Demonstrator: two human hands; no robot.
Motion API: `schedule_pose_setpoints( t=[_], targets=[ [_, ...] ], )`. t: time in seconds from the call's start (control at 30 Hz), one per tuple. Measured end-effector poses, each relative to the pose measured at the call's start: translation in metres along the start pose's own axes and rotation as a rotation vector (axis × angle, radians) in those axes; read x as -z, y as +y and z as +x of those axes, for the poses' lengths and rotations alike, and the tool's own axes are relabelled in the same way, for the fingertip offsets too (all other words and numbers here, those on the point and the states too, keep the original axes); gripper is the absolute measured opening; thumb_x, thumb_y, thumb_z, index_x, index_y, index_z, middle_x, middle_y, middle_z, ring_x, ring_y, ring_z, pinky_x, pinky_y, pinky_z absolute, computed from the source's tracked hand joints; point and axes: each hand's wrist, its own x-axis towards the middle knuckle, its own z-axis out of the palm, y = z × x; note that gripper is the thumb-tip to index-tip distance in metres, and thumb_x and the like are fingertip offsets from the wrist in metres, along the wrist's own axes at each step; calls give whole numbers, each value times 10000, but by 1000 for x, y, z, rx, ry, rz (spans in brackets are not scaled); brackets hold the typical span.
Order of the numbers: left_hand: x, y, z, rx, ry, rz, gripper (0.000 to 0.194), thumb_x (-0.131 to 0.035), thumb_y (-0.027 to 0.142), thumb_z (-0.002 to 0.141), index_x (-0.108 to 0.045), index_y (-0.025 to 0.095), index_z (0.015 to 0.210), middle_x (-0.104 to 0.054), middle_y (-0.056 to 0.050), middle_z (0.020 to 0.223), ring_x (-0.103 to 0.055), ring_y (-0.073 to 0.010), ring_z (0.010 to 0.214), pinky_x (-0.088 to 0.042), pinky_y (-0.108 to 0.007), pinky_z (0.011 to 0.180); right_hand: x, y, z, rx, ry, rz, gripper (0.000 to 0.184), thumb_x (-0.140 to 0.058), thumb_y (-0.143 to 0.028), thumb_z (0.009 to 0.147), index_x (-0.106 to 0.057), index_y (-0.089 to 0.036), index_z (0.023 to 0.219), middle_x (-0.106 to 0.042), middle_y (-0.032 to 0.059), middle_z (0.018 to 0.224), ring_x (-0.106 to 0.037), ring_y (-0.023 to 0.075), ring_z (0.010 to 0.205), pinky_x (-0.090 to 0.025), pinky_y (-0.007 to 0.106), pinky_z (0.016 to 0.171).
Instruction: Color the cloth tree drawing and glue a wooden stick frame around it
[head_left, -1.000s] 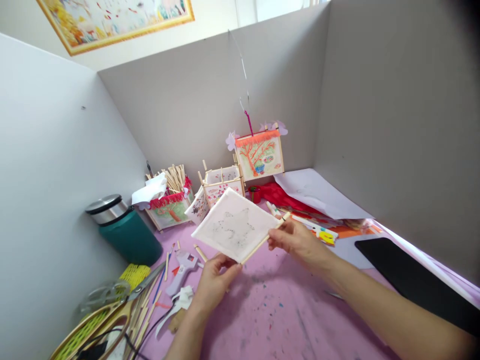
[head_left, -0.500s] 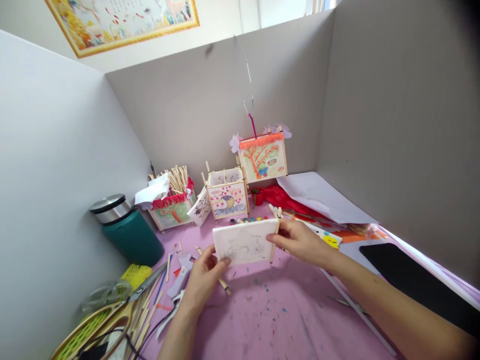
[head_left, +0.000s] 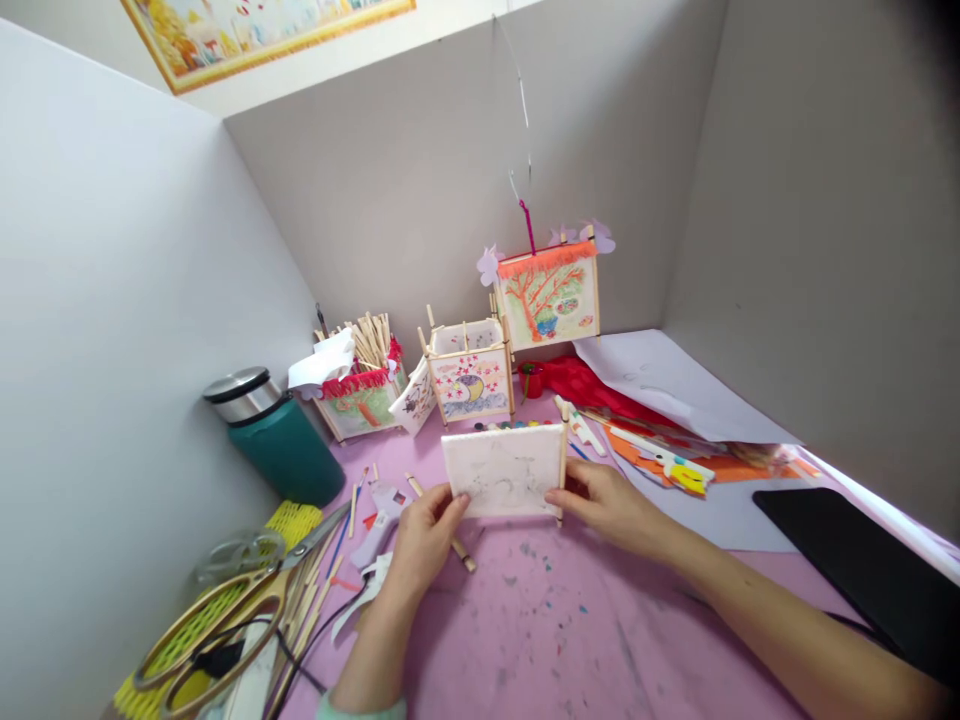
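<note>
A white rectangular panel [head_left: 504, 472], faintly marked with drawing that shows through, stands upright between my hands. A thin wooden stick [head_left: 562, 450] runs along its right edge. My left hand [head_left: 431, 530] pinches the lower left corner, thumb on the near face. My right hand [head_left: 607, 505] grips the lower right edge and the stick there, its other fingers behind. Under my left hand lies a loose wooden stick [head_left: 463, 555], partly hidden. Directly behind the panel's top edge are small paint pots, mostly hidden.
Painted lanterns, one standing [head_left: 471, 385] and one hanging [head_left: 551, 300], are at the back. A stick-filled box [head_left: 364, 400] and green bottle [head_left: 289, 450] stand left. Scissors [head_left: 225, 620] and a glue gun [head_left: 379, 530] lie front left. A black flat object [head_left: 847, 560] lies right.
My right hand has slid down the stick edge to the panel's lower right corner. The panel stays held between both hands. The camera view has shifted slightly.
</note>
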Motion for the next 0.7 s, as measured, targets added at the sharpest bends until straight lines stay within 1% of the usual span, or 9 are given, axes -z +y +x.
schedule_pose_setpoints(
  t=[0.1,0.2,0.27,0.33,0.37,0.43,0.5,0.57,0.7],
  targets=[
    [1,0,0,-3,-7,-51,266,-506,377,791,-635,161,877,-595,4,714,-491,-129,635,-372,-223,594,-7,7,0,-18,17,6,233,-499,-330,824,-634,-148,877,-658,49,807,-563,181,692,-416,278,613],
    [7,-3,1,12,11,-40,306,-521,356,773,-618,177,1002,-649,-29,859,-550,-149,702,-411,-238,636,-7,10,1,-54,35,3,269,-486,-369,833,-636,-148,857,-641,36,752,-539,169,644,-394,268,567],
    [12,-5,1,67,91,99,319,-533,356,757,-615,189,1016,-662,-45,903,-578,-167,728,-426,-266,670,-6,11,1,-65,40,8,280,-492,-379,829,-639,-145,870,-634,34,749,-528,161,631,-385,263,555],
    [15,-5,0,153,181,346,287,-528,367,753,-630,187,951,-673,-62,854,-602,-202,756,-424,-304,708,-4,12,1,-70,47,6,282,-496,-380,825,-639,-143,875,-626,31,734,-518,157,619,-375,259,544],
    [16,-4,0,198,196,472,277,-520,379,755,-632,182,916,-676,-74,821,-613,-225,773,-419,-321,717,-3,12,1,-71,50,-5,280,-495,-381,825,-638,-143,865,-618,29,719,-510,154,609,-368,258,537],
    [14,0,-3,270,169,658,298,-500,406,765,-613,171,909,-680,-103,807,-626,-266,810,-413,-340,708,-2,12,1,-67,48,-44,273,-485,-378,830,-629,-147,851,-599,23,695,-498,150,594,-352,255,527],
    [10,7,-5,309,127,753,335,-495,414,766,-577,157,964,-680,-131,847,-632,-292,840,-412,-344,686,0,10,1,-48,39,-103,254,-474,-369,839,-612,-156,817,-582,15,679,-490,147,588,-340,255,529],
    [6,12,-7,331,115,806,347,-492,394,768,-545,144,1003,-675,-156,880,-632,-306,862,-414,-349,681,1,9,0,-19,40,-165,241,-468,-360,846,-578,-170,749,-561,7,659,-486,145,587,-332,253,537],
    [4,17,-9,376,100,829,308,-477,340,773,-538,138,998,-675,-171,877,-638,-312,855,-416,-350,666,1,8,0,22,44,-226,262,-461,-361,855,-500,-190,661,-538,-3,625,-479,145,578,-323,251,541]
  ],
)
